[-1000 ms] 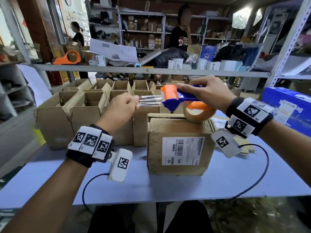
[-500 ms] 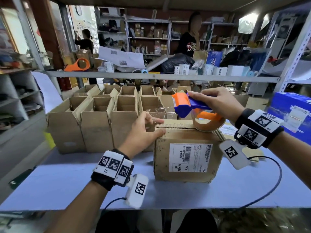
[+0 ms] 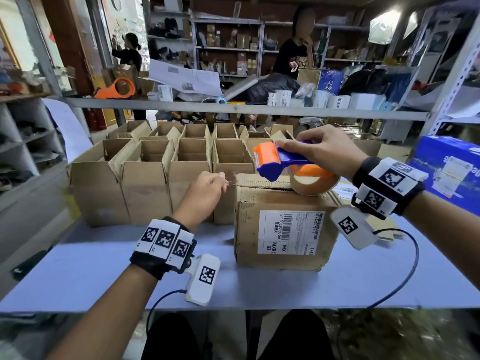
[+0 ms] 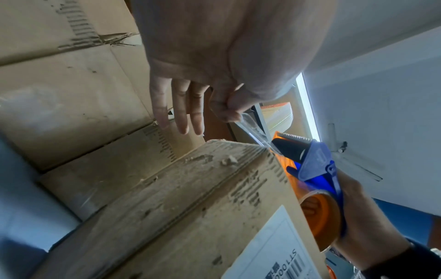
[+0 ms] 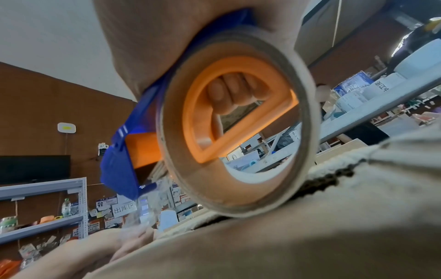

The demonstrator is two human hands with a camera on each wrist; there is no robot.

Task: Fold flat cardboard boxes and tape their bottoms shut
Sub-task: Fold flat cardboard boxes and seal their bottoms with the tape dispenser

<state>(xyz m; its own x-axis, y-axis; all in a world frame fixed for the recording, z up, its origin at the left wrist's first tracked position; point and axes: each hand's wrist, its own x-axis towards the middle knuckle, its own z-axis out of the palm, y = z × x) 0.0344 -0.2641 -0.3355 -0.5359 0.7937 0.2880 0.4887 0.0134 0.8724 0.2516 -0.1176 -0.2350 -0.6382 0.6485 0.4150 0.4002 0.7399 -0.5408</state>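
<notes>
Stockroom with metal shelving; work surface is a pale blue table [image 3: 78,268]. Labelled cardboard box [image 3: 285,229] sits on it near centre, printed label facing the camera, top flaps closed with a ragged seam. Right hand [image 3: 322,152] is above the box at about 1 o'clock from it, fingers wrapped around the handle of the blue/orange tape dispenser [image 3: 278,162]; right wrist view shows fingertips [image 5: 229,90] curled through the orange core. Tape roll [image 3: 314,183] rests on the box top near its far right edge. Left hand [image 3: 205,190] is at 9 o'clock from the box's top-left corner, just beside it, thumb and forefinger pinching the free end of the clear tape strip [image 3: 232,179]; the other three fingers [image 4: 181,109] are extended straight. The strip spans from the pinch to the dispenser's serrated blade, over the box's left edge. Rows of open-topped boxes [image 3: 166,178] stand at 10–12 o'clock behind. A second orange dispenser [image 3: 117,88] sits on the shelf rail at 11 o'clock. Two people stand in the background.
</notes>
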